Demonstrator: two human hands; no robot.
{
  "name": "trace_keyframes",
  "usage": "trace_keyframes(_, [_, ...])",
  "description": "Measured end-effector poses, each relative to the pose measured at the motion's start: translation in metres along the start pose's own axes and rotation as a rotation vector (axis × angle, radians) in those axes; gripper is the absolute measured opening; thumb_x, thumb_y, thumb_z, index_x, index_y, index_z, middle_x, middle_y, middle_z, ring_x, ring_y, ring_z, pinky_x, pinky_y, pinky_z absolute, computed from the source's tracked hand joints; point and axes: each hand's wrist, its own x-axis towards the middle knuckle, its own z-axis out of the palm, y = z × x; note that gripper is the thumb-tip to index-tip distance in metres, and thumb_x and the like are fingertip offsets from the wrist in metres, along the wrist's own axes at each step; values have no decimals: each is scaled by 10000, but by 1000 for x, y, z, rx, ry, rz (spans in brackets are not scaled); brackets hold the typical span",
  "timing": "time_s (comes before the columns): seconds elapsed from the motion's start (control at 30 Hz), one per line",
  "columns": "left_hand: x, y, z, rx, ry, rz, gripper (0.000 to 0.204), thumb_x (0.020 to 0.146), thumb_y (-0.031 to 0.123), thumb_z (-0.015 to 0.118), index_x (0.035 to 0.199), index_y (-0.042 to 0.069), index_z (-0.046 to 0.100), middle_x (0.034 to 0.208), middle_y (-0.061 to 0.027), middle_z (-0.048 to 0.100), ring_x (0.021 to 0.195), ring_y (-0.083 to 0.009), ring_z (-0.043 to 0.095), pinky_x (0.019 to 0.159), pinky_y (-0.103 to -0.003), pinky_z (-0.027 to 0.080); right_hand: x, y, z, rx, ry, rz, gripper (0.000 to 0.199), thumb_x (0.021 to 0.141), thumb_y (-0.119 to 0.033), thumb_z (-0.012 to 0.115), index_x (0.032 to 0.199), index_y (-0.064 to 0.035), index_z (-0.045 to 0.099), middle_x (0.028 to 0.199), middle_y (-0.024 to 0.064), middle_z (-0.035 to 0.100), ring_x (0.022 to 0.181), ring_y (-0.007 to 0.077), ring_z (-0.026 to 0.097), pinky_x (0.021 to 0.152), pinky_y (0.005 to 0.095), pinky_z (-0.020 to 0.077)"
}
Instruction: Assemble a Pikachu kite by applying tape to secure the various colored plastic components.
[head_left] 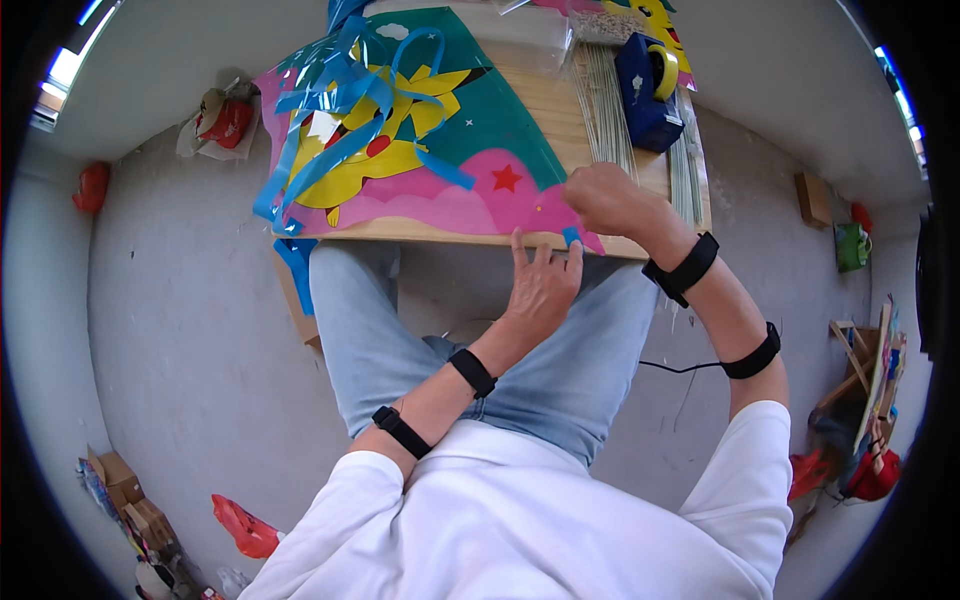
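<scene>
On the wooden table (540, 110), the printed sheet (492, 130) reaches the near edge, where your left hand (543, 285), fingers spread and gripping nothing visible, seemingly steadies it, while your right hand (612, 200) curls at its corner, any hold impossible to tell.

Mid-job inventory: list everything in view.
Table: one, pale wood, top
Printed sheet: one, multicoloured, on table
Strips: several, blue, sheet's left
Tab: one, blue, sheet's near edge
Tape dispenser: one, blue, yellow roll, table's right
Thin sticks: many, pale, beside dispenser
Clear bag: one, transparent, table's far side
Other bags: several, red or green, around room
Boxes: several, brown, both sides
Edge clutter: unclear, both rims
Straps: four, black, forearms
Jeans: one, light blue, centre
Shirt: one, white, bottom
Left hand: one, sheet's near edge
Right hand: one, sheet's right corner
</scene>
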Motion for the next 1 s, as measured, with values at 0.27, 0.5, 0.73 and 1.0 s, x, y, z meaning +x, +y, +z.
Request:
trace_keyframes(0.27, [2, 0, 5, 4, 60, -7, 486, 761, 24, 579, 1243, -32, 544, 843, -99, 576, 968, -267, 539, 1064, -701, 138, 23, -13, 5, -165, -186, -143, 64, 636, 1, 648, 676, -45, 669, 696, 157, 644, 708, 345, 654, 584, 422, 509])
trace_keyframes(0.5, [3, 1, 5, 18, 65, -15, 464, 772, 39, 567, 1231, -28, 557, 880, -98, 564, 994, -260, 529, 1070, -697, 138, 25, -15, 9, -185, -189, -173, 73, 643, -7, 659, 699, -45, 687, 708, 147, 657, 711, 328, 667, 585, 409, 518])
trace_keyframes(0.73, [5, 2, 3, 1, 106, -18, 429, 781, 49, 557, 1202, -38, 566, 1036, -123, 527, 1053, -270, 494, 1072, -696, 139, 28, -16, 12, -175, -188, -180, 43, 643, -29, 675, 678, -49, 690, 713, 143, 661, 708, 326, 668, 582, 403, 522])
trace_keyframes(1.0, [6, 1, 4, 52, 104, 6, 454, 756, 69, 572, 1197, -40, 568, 1238, -132, 496, 1206, -312, 437, 1063, -707, 131, 31, -18, 11, -233, -249, -183, 44, 700, -87, 661, 703, -89, 705, 767, 108, 690, 746, 290, 687, 604, 383, 543])
